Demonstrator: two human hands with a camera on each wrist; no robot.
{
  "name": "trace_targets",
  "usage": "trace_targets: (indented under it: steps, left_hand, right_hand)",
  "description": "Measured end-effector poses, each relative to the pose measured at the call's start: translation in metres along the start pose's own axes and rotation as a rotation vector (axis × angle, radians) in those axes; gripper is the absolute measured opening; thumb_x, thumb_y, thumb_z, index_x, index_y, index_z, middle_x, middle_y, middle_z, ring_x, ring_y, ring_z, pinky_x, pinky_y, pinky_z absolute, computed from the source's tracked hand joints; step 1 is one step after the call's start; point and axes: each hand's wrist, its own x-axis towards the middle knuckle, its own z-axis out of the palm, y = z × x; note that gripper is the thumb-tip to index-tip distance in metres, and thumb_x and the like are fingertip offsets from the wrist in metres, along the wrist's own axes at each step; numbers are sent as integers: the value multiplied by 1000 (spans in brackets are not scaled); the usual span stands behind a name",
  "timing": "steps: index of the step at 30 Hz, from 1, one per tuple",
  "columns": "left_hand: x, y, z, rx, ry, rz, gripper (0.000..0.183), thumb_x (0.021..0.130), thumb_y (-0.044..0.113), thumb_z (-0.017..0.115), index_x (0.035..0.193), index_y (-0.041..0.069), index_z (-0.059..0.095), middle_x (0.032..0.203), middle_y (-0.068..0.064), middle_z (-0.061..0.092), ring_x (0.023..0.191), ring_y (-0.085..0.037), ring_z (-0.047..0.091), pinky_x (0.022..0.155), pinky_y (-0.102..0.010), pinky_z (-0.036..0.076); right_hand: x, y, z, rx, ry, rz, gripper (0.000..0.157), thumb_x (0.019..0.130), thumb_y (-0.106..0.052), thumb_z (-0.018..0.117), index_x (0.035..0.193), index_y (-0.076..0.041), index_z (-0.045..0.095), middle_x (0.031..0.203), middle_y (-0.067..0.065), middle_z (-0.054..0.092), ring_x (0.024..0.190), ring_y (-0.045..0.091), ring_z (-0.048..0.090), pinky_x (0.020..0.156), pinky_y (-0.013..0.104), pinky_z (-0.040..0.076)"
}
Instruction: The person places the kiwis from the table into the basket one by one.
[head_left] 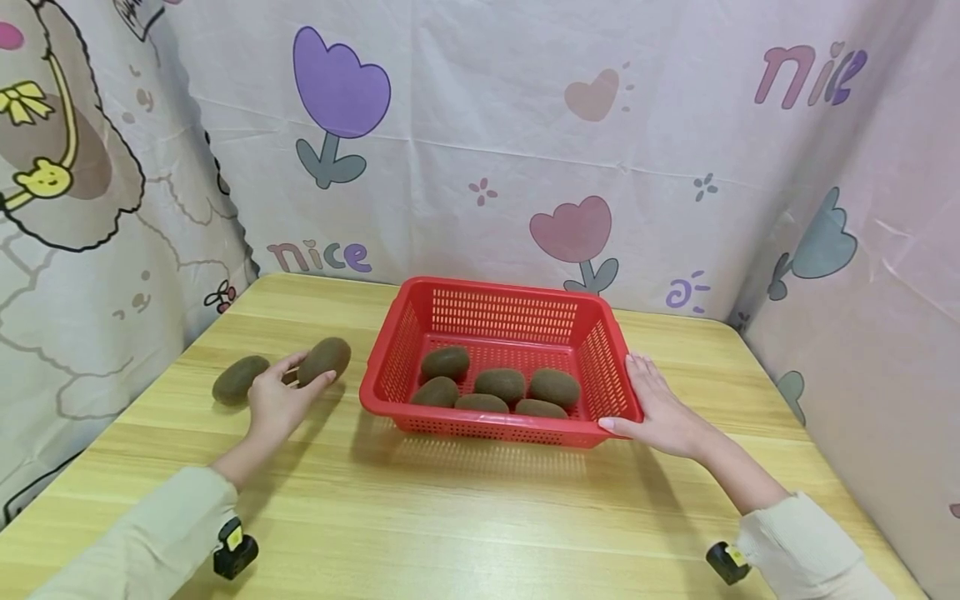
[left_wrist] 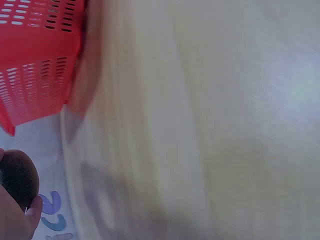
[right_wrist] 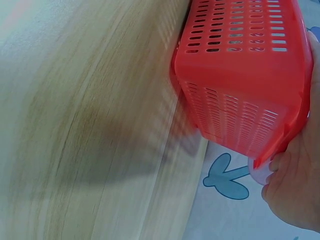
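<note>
My left hand (head_left: pixel 279 402) pinches a brown kiwi (head_left: pixel 325 361) between thumb and fingers, left of a red plastic basket (head_left: pixel 491 431). This kiwi (left_wrist: pixel 19 179) also shows at the left edge of the left wrist view, held above the tabletop. Another kiwi (head_left: pixel 239 380) lies on the table just left of that hand. Inside the basket, several kiwis (head_left: pixel 499 385) lie toward the front and left. My right hand (head_left: pixel 663 414) grips the basket's front right corner, thumb on the front rim and fingers along the right side. The right wrist view shows fingers at the rim (right_wrist: pixel 295 130).
Everything stands on a wood-grain table (head_left: pixel 480 517). A patterned curtain (head_left: pixel 480 158) hangs behind it and along both sides. Small black cameras are worn at the left cuff (head_left: pixel 234 550) and the right cuff (head_left: pixel 727 563).
</note>
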Motion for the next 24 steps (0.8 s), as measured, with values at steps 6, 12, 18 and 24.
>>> trace_targets:
  steps: [6, 12, 18, 24]
  left_hand:
    - [1, 16, 0, -10, 35, 4, 52, 76, 17, 75, 122, -1, 58, 125, -19, 58, 79, 13, 48, 65, 4, 39]
    - [0, 27, 1, -45, 44, 46, 52, 76, 15, 75, 122, -1, 58, 124, -20, 59, 73, 21, 43, 65, 4, 39]
    - [1, 34, 1, -64, 39, 101, 52, 75, 15, 76, 122, -1, 58, 122, -20, 59, 76, 21, 44, 68, 4, 39]
    - [3, 42, 4, -80, 30, 145, 53, 76, 14, 76, 123, -1, 58, 122, -20, 58, 90, 4, 57, 71, 3, 41]
  right_hand:
    - [0, 0, 0, -4, 4, 0, 108, 78, -56, 62, 148, 1, 2, 153, 24, 9, 139, 44, 7, 104, 69, 22]
    - [0, 0, 0, -7, 1, 2, 108, 78, -56, 62, 148, 2, 2, 153, 25, 9, 139, 44, 7, 104, 68, 22]
    - [0, -1, 0, -5, -1, 6, 109, 78, -56, 63, 147, 2, 3, 153, 25, 8, 139, 45, 7, 104, 68, 22]
    - [-1, -1, 0, -17, 3, 6, 109, 77, -57, 62, 147, 2, 3, 152, 26, 9, 139, 45, 7, 104, 68, 22]
